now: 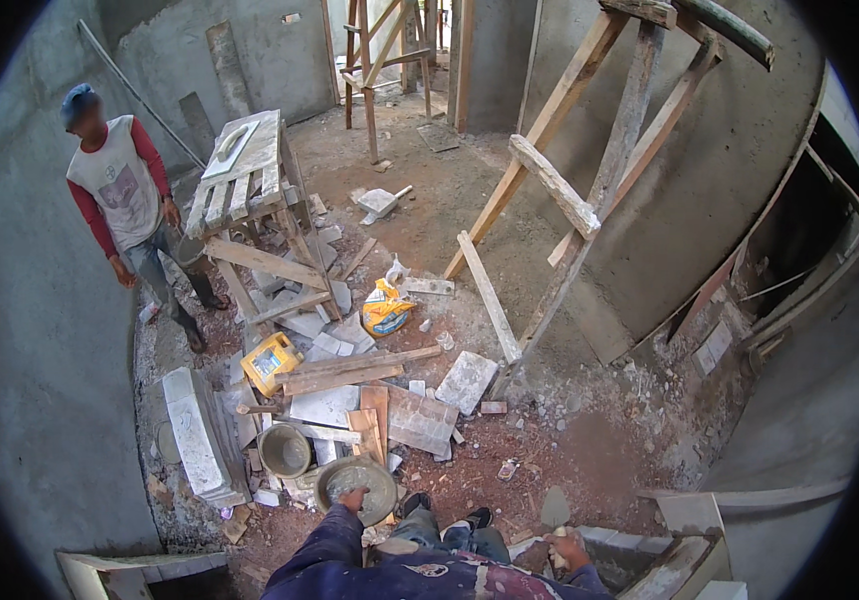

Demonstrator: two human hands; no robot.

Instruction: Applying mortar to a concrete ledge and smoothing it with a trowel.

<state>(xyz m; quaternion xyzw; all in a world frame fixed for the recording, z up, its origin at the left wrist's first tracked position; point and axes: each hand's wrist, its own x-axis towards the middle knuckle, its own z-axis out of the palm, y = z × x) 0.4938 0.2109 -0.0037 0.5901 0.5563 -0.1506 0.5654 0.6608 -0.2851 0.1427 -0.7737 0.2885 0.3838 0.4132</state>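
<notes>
My left hand (353, 499) is at the near side of a round grey basin (386, 478), closed at its rim with a finger or thumb showing over the inside. Wet-looking grey stuff lies in the basin. A smaller round bucket (284, 451), also with grey stuff in it, stands just beyond on the left. On my right side, low in the picture, my right hand (570, 549) is closed around the pale handle of a pointed trowel (555, 507), whose grey blade points away from me.
Planks (360, 372), boards and a pale block (198, 440) litter the ground ahead. A yellow jug (271, 362) and a yellow bag (388, 307) lie among them. Tall wooden trestle (590, 215) stands ahead right. At left, a person (125, 200) stands beside a slatted bench (250, 165).
</notes>
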